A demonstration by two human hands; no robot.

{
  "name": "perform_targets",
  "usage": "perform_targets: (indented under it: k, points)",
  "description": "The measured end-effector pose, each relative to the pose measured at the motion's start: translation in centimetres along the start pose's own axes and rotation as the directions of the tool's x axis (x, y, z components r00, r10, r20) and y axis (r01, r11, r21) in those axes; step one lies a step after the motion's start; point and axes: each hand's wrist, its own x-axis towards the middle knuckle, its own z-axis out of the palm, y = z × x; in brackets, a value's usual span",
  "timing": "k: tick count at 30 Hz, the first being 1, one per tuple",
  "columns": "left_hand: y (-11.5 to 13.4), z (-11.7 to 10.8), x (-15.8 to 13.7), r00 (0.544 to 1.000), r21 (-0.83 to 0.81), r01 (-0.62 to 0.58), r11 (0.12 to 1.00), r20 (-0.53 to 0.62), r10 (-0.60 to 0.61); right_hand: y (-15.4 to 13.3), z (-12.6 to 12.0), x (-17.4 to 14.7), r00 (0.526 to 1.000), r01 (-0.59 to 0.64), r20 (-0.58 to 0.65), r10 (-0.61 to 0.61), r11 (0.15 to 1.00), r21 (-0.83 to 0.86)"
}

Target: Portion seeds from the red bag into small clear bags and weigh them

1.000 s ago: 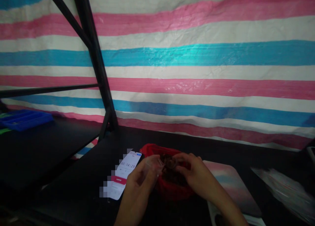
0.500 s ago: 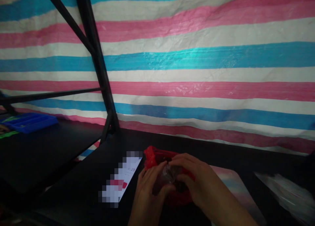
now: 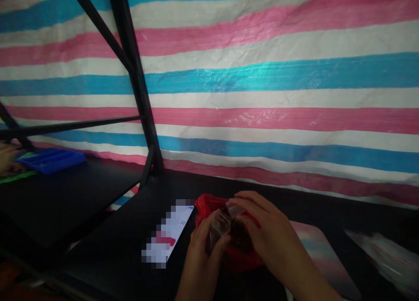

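Observation:
My left hand [image 3: 204, 248] is closed round a small clear plastic bag [image 3: 220, 226], whose mouth gapes upward. Just to the right, my right hand [image 3: 266, 229] pinches a piece of clear plastic [image 3: 234, 208] between fingers and thumb. Whether that piece belongs to the same bag I cannot tell. Beneath both hands lies an opened red plastic bag [image 3: 207, 205] with small dark pieces [image 3: 240, 240] inside, too dim to name. My hands hide part of its rim.
A lit phone [image 3: 172, 233] lies left of the red bag. On the right are a pale, multicoloured flat panel [image 3: 322, 253] and a pile of clear plastic bags [image 3: 386, 257]. A black metal frame [image 3: 140, 91] rises behind; a blue tray [image 3: 54, 160] and another person's hand [image 3: 8, 159] are far left.
My hands have drawn apart. The clear bag's mouth now shows open in my left hand, and my right hand has moved up and right with clear plastic. The view has shifted slightly.

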Motion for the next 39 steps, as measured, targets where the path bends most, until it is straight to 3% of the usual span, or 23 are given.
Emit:
perform_targets:
  k: [3, 7, 10, 17, 20, 28, 35, 39]
  points:
    - [0.0, -0.6, -0.1, 0.999, -0.041, 0.041, 0.998, -0.029, -0.042, 0.8, 0.3, 0.2, 0.991, -0.114, 0.061, 0.117, 0.992, -0.047]
    - [0.3, -1.4, -0.9, 0.982, -0.014, 0.053, 0.999, -0.179, -0.054, 1.5, 1.2, 0.2, 0.939, -0.172, 0.249, 0.237, 0.951, -0.257]
    - [0.8, -1.3, -1.7, 0.972, -0.038, 0.038, 0.999, -0.228, -0.046, 1.7, 2.0, 0.5, 0.933, -0.185, 0.239, 0.268, 0.929, -0.32]
    - [0.4, -1.5, -0.6, 0.986, -0.373, 0.164, 0.913, 0.028, -0.166, 1.6, 4.0, 1.1, 0.929, -0.267, 0.214, 0.301, 0.948, -0.174]
    - [-0.1, -2.0, 0.5, 0.978, -0.539, 0.186, 0.821, 0.018, -0.21, 1.6, 4.7, 0.8, 0.922, -0.3, 0.227, 0.313, 0.95, -0.088]
    - [-0.1, -1.9, 0.7, 0.964, -0.681, 0.2, 0.704, 0.009, -0.265, 3.1, 5.1, 0.4, 0.894, -0.396, 0.273, 0.355, 0.912, 0.11]
    - [0.8, -1.4, 0.7, 0.993, -0.525, 0.083, 0.847, -0.023, -0.112, 3.9, 3.8, -0.2, 0.902, -0.419, 0.296, 0.315, 0.801, 0.426]
    - [1.0, -1.3, 0.0, 0.999, -0.19, 0.032, 0.981, 0.028, -0.027, 3.6, 2.3, -0.4, 0.927, -0.374, 0.249, 0.282, 0.756, 0.536]
